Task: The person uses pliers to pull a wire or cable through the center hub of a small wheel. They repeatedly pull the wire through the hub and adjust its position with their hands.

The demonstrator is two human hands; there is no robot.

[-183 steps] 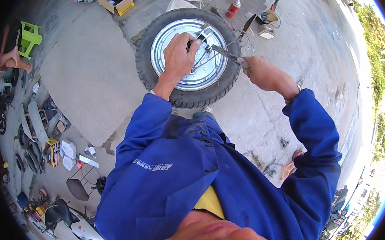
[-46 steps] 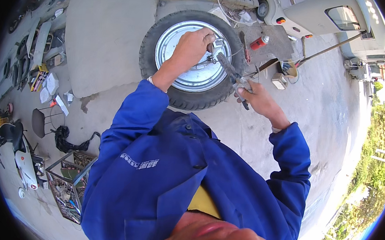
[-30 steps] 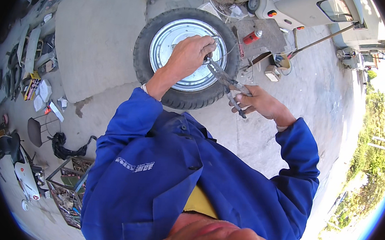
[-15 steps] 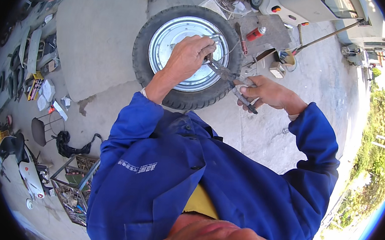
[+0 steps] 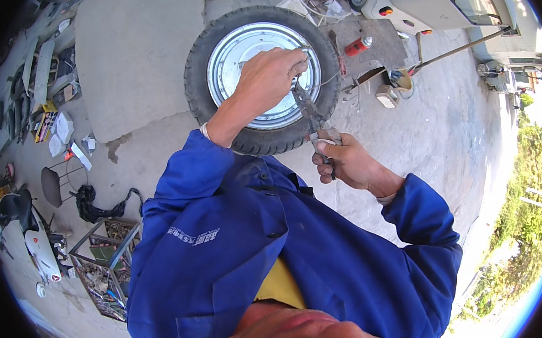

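Over the wheel, the fingers of my left hand [image 5: 271,73] are pinched together; what they hold is mostly hidden. A thin wire [image 5: 325,83] curves out to the right beside them. My right hand [image 5: 349,162] is wrapped round the handles of dirty grey pliers [image 5: 310,109]. Their jaws point up and left, right beneath my left fingertips. Whether the jaws grip the wire is too small to tell. Under both hands the wheel lies flat, with a black treaded tyre [image 5: 200,70] and a silver rim [image 5: 228,59].
Beyond the wheel to the right lie a red spray can [image 5: 358,46], a small pale box [image 5: 388,96] and a bucket [image 5: 404,84]. A pale vehicle [image 5: 420,13] stands far right. At left are a metal-framed bin of scrap [image 5: 99,245], a black bag [image 5: 96,204] and a scooter [image 5: 39,247].
My right hand has moved down and left with the pliers, which now stand steeper. Their handles look closer together. My left hand stays nearly in place over the rim.
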